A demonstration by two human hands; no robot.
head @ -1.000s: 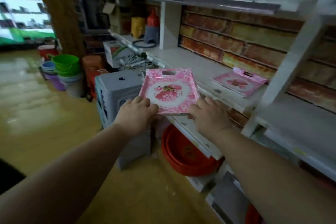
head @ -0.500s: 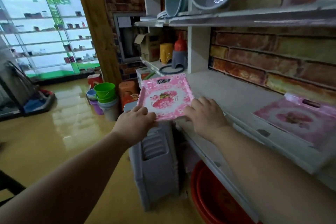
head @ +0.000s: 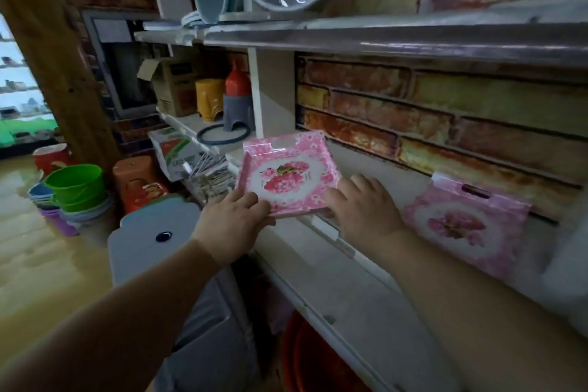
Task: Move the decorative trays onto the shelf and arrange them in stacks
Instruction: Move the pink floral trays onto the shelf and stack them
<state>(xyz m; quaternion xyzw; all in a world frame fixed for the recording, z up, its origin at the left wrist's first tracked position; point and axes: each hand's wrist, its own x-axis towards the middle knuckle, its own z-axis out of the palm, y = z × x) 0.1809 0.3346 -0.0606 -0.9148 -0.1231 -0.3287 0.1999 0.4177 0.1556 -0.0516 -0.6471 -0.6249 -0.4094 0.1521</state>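
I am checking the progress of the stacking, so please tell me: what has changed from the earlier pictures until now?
The pink tray held by both hands has moved from in front of the shelf edge to over the shelf board, nearer the brick wall. The left hand and right hand keep the same grip on its near corners. The second pink tray stays lying on the shelf to the right.
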